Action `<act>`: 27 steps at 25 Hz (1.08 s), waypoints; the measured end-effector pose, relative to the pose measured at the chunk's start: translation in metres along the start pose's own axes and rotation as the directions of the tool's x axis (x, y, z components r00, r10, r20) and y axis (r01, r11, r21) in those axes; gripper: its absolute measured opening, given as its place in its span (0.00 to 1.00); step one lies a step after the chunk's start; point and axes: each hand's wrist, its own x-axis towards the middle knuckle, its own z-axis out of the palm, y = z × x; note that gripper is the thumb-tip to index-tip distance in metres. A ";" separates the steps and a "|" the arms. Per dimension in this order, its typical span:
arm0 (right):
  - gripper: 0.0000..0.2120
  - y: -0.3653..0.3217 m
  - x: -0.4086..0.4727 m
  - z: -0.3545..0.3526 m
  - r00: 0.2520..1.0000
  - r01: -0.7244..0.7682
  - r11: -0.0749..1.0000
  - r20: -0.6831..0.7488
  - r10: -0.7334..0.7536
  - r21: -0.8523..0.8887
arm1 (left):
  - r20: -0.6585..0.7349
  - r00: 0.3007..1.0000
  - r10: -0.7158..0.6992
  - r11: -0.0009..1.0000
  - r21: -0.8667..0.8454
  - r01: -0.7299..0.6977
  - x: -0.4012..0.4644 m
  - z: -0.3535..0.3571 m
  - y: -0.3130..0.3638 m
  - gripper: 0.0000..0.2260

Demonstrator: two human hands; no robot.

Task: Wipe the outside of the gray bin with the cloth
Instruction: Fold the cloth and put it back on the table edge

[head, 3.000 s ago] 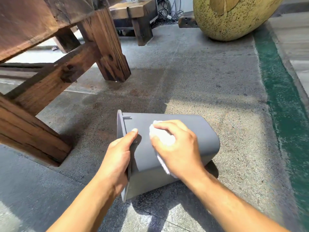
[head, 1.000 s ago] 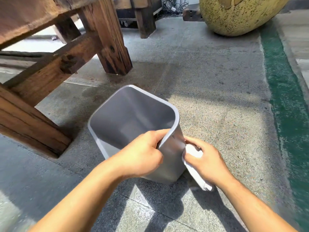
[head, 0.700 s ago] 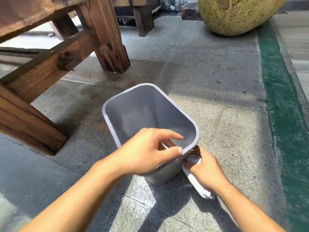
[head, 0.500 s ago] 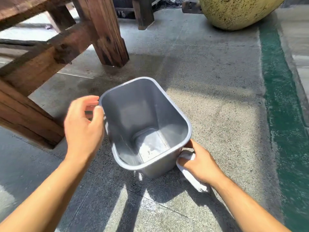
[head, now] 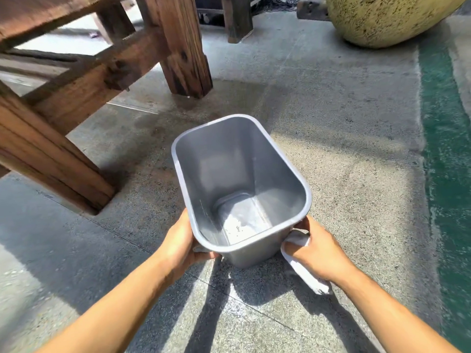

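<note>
Gray plastic bin (head: 240,159) now stands upright on the concrete floor (head: 344,149), no longer on its side. Our left hand (head: 182,242) has returned, curling against its near wall, while our right hand (head: 314,247) clutches the white cloth (head: 297,242) beside it; remaining sides look reachable.

2 bare forearms w/ no sleeves, both uncovered from wrist to frame edge. Left hand (head: 181,242) & right hand (head: 315,250) bare too: no gloves, rings, watch or bands visible.
</note>
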 end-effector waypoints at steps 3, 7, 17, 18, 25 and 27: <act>0.32 0.008 -0.011 0.000 0.995 -0.100 0.995 -0.009 0.100 -0.004 | -0.079 0.993 -0.090 0.981 0.166 0.103 -0.002 -0.003 -0.019 0.16; 0.10 0.012 -0.064 -0.001 0.921 -0.386 0.922 0.076 0.383 0.025 | -0.044 0.872 -0.487 0.799 0.381 0.465 -0.047 0.007 -0.058 0.09; 0.18 -0.096 -0.187 -0.046 0.716 -0.681 0.470 0.377 0.587 0.562 | 0.299 0.721 -0.625 0.780 0.199 0.593 -0.195 0.069 0.045 0.09; 0.21 -0.110 -0.198 -0.049 0.703 -0.692 0.425 0.408 0.583 0.584 | 0.289 0.741 -0.606 0.790 0.109 0.604 -0.211 0.071 0.059 0.05; 0.18 -0.247 -0.285 -0.081 0.689 -0.711 0.393 0.466 0.554 0.583 | 0.089 0.703 -0.706 0.699 -0.075 0.711 -0.320 0.081 0.160 0.07; 0.13 -0.292 -0.304 -0.095 0.760 -0.650 0.586 0.394 0.517 0.484 | 0.176 0.692 -0.700 0.687 -0.101 0.720 -0.345 0.084 0.195 0.09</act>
